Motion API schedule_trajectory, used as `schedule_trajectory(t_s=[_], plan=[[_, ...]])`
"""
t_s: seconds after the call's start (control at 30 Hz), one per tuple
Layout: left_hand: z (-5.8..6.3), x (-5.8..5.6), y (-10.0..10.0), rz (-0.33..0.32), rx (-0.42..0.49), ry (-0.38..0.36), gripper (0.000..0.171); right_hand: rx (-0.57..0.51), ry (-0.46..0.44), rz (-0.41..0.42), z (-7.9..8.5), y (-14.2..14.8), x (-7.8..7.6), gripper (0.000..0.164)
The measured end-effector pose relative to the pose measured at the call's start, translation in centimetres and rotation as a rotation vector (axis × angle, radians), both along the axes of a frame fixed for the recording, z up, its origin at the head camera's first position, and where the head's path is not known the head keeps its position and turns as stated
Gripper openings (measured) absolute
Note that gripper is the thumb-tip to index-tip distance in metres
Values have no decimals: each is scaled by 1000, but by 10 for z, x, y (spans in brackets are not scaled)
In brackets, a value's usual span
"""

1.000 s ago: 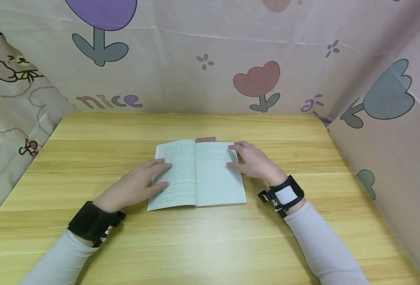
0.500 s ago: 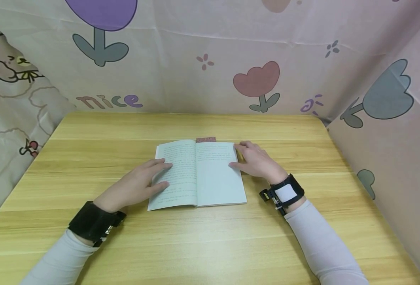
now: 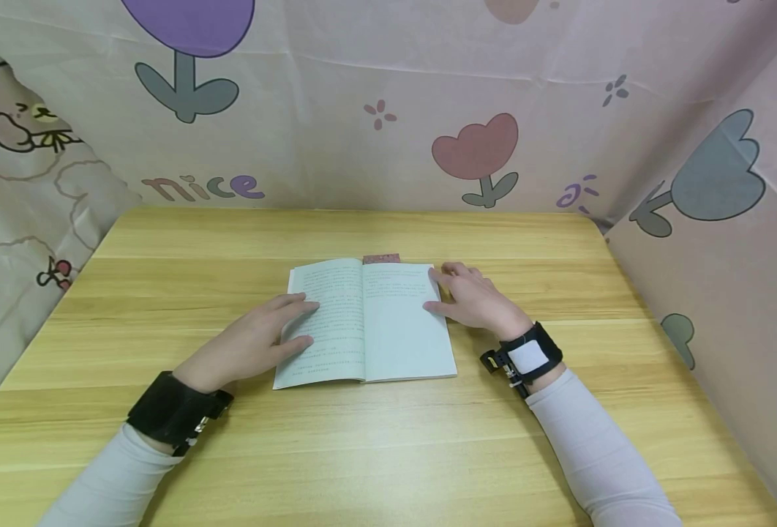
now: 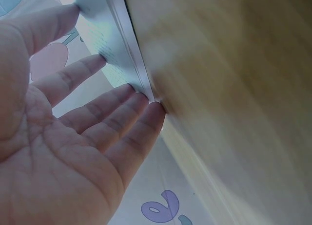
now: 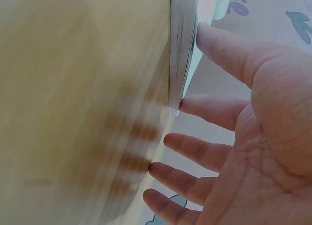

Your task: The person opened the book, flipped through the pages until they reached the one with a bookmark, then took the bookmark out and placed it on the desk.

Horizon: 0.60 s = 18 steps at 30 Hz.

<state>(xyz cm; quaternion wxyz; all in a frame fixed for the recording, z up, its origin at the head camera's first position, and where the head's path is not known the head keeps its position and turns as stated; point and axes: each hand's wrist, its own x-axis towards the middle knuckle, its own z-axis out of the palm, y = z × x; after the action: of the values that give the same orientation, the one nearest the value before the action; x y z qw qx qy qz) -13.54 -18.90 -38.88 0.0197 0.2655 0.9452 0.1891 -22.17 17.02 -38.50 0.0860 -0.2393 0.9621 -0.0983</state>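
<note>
An open book [image 3: 404,340] lies flat on the wooden table, its left page filled with lines of print and its right page printed only near the top. My left hand [image 3: 246,344] rests with spread fingers on the left page; in the left wrist view its fingertips [image 4: 158,108] line the outer page edge. At the right page, my right hand [image 3: 477,300] has its thumb on the outer margin and its index finger at the top corner. The right wrist view shows the remaining fingers [image 5: 183,178] extended beyond the book, over the table.
A reddish, glittery bookmark-like tab [image 3: 381,258] sticks out past the book's top edge by the spine. The light wooden table [image 3: 388,461] reaches back to a printed fabric curtain [image 3: 336,154], which also hangs along both sides.
My right hand's fingers have slid slightly right, from on the right page to its outer edge and top corner. The left hand and the book stay where they were.
</note>
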Motion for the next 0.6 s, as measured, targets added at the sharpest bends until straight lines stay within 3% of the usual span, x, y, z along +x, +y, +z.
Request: schedule_trajectory(t_s=[0.6], plan=[[-1, -1, 0, -1, -4, 13, 57, -11, 17, 21, 0, -2, 2, 72]])
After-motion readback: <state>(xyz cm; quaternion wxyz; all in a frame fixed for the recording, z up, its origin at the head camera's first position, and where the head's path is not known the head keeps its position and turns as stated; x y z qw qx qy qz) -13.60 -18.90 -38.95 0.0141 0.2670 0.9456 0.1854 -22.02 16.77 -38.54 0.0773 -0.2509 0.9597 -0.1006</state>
